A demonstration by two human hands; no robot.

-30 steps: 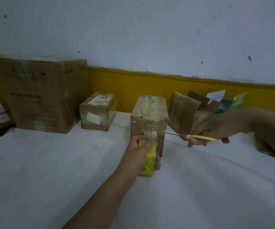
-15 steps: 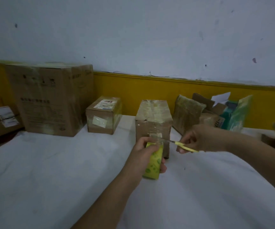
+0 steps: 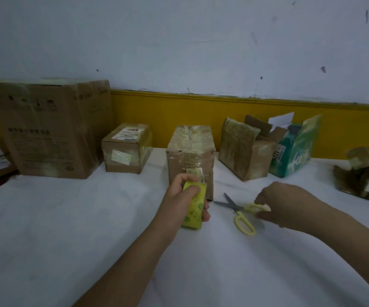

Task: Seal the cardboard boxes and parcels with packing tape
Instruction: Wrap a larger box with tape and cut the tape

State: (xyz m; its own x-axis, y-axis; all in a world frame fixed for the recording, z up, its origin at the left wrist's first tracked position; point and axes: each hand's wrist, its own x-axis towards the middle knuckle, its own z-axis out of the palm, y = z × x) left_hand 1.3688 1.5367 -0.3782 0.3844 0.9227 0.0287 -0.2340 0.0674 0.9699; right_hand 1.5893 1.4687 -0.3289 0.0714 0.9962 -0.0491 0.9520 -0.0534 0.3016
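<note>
The left hand [image 3: 179, 200] grips the tape roll [image 3: 195, 206] just in front of the middle box [image 3: 190, 147], which stands near the worktop's [image 3: 68, 218] far edge. The right hand [image 3: 283, 204] pinches one handle of the open scissors [image 3: 238, 208] lying on the worktop beside it.

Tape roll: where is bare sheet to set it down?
Left of the left hand, the white sheet lies bare in front of the big box and the small labelled box. Crowded: the scissors and right hand right of the taped box.

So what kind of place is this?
Probably a parcel-packing spot: taped cardboard boxes line the wall, a tape roll sits in the left hand, and scissors rest on the white cloth.
</note>
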